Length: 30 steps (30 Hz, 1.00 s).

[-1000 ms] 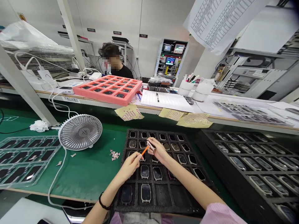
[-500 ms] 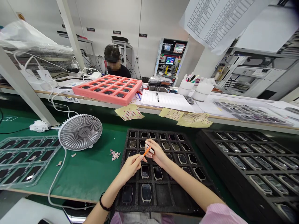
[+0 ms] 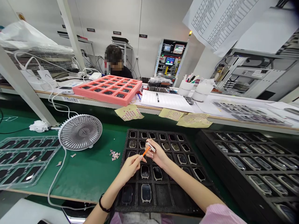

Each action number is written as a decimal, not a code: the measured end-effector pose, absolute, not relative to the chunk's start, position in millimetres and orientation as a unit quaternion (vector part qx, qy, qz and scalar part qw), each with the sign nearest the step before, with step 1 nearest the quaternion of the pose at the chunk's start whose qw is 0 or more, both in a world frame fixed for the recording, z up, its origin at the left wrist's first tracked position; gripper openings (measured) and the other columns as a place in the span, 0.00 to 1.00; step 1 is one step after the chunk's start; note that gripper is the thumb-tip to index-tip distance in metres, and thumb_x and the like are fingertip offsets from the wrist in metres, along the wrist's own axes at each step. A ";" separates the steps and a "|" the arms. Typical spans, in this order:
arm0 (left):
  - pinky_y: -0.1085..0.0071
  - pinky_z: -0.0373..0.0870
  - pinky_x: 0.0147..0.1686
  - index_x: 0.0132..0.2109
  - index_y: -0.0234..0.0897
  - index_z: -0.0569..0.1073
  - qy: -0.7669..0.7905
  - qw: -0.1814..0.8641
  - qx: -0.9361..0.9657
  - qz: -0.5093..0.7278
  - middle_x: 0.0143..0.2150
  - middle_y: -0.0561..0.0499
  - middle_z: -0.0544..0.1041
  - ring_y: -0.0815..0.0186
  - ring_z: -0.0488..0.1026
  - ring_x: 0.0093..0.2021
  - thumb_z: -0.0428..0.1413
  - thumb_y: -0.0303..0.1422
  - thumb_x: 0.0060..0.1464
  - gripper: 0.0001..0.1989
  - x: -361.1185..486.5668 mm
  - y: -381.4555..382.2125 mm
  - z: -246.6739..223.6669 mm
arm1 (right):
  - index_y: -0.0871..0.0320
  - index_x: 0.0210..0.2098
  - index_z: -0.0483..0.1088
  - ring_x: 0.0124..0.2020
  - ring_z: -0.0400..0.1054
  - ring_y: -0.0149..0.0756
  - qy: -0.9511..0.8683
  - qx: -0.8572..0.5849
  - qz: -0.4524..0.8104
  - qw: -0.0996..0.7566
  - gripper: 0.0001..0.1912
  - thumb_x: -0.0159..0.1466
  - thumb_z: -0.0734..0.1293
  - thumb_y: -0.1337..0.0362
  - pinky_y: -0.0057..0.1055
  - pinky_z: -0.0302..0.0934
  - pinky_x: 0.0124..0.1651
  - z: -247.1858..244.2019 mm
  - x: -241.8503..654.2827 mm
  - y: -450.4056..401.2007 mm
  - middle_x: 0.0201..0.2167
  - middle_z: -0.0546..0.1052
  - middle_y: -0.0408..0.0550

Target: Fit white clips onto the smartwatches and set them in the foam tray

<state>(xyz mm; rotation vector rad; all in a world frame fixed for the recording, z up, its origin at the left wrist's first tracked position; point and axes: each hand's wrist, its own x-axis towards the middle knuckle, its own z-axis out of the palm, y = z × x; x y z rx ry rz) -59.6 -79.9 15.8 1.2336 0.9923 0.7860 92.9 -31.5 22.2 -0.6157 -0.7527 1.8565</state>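
My left hand (image 3: 131, 167) pinches a thin orange stick-like tool (image 3: 146, 151), whose far end touches a small light-coloured watch case (image 3: 151, 147). That case is tilted on edge in the closed fingers of my right hand (image 3: 158, 154), its face hidden from me. Both hands are held over a black foam tray (image 3: 163, 203) with watch cases seated in its compartments. One silver-framed watch case (image 3: 146, 193) lies near the front of the tray, and several more fill the rows behind. The tool's exact tip is too small to make out.
A grey fan (image 3: 80, 132) stands left of small scraps (image 3: 115, 154) on the green mat. Clear plastic trays (image 3: 28, 161) lie far left. Another foam tray (image 3: 233, 183) is at right. A pink foam tray (image 3: 107, 88) rests on the shelf, with a person (image 3: 116, 60) behind.
The watch case has turned slightly in my right hand, and its edge now shows more. The orange tool has shifted a little with it. In the background, the person's head has moved slightly right.
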 end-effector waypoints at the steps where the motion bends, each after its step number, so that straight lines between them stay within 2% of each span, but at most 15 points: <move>1: 0.80 0.41 0.11 0.35 0.35 0.70 0.435 0.635 0.538 0.343 0.15 0.64 0.52 0.78 0.43 0.12 0.49 0.57 0.49 0.27 -59.5 -79.7 15.6 | 0.56 0.26 0.61 0.12 0.48 0.20 -0.312 -0.256 0.767 0.498 0.13 0.56 0.71 0.62 0.21 0.39 0.15 22.1 93.2 -31.8 0.15 0.63 0.33; 11: 0.80 0.39 0.11 0.35 0.34 0.71 0.434 0.655 0.515 0.342 0.15 0.64 0.52 0.79 0.41 0.12 0.52 0.56 0.48 0.27 -62.6 -80.6 17.2 | 0.55 0.31 0.62 0.11 0.46 0.19 -0.358 -0.307 0.730 0.494 0.15 0.55 0.72 0.56 0.21 0.36 0.16 20.8 95.4 -36.2 0.15 0.62 0.32; 16: 0.81 0.39 0.11 0.33 0.34 0.70 0.399 0.665 0.504 0.380 0.14 0.65 0.52 0.80 0.40 0.12 0.54 0.57 0.47 0.27 -56.6 -82.1 14.3 | 0.55 0.28 0.59 0.12 0.41 0.20 -0.285 -0.257 0.783 0.490 0.16 0.56 0.71 0.57 0.21 0.34 0.15 27.3 90.8 -43.2 0.15 0.61 0.32; 21: 0.81 0.40 0.11 0.33 0.34 0.70 0.374 0.672 0.504 0.394 0.15 0.65 0.52 0.80 0.40 0.12 0.53 0.56 0.49 0.25 -53.3 -84.4 9.8 | 0.56 0.24 0.57 0.12 0.38 0.20 -0.254 -0.220 0.820 0.463 0.17 0.59 0.69 0.58 0.21 0.36 0.15 30.3 87.8 -48.3 0.14 0.58 0.32; 26: 0.80 0.40 0.11 0.33 0.34 0.70 0.393 0.665 0.502 0.388 0.14 0.65 0.52 0.80 0.40 0.12 0.54 0.57 0.47 0.27 -55.9 -84.9 8.7 | 0.56 0.19 0.53 0.12 0.40 0.21 -0.264 -0.221 0.825 0.448 0.21 0.61 0.67 0.56 0.22 0.40 0.15 27.4 87.6 -49.5 0.12 0.54 0.33; 30: 0.79 0.41 0.11 0.29 0.35 0.68 0.435 0.623 0.498 0.417 0.13 0.64 0.51 0.79 0.43 0.12 0.54 0.58 0.46 0.27 -57.7 -79.5 14.0 | 0.55 0.26 0.59 0.12 0.42 0.21 -0.279 -0.266 0.769 0.510 0.14 0.58 0.68 0.59 0.22 0.36 0.15 24.2 83.4 -52.6 0.13 0.58 0.32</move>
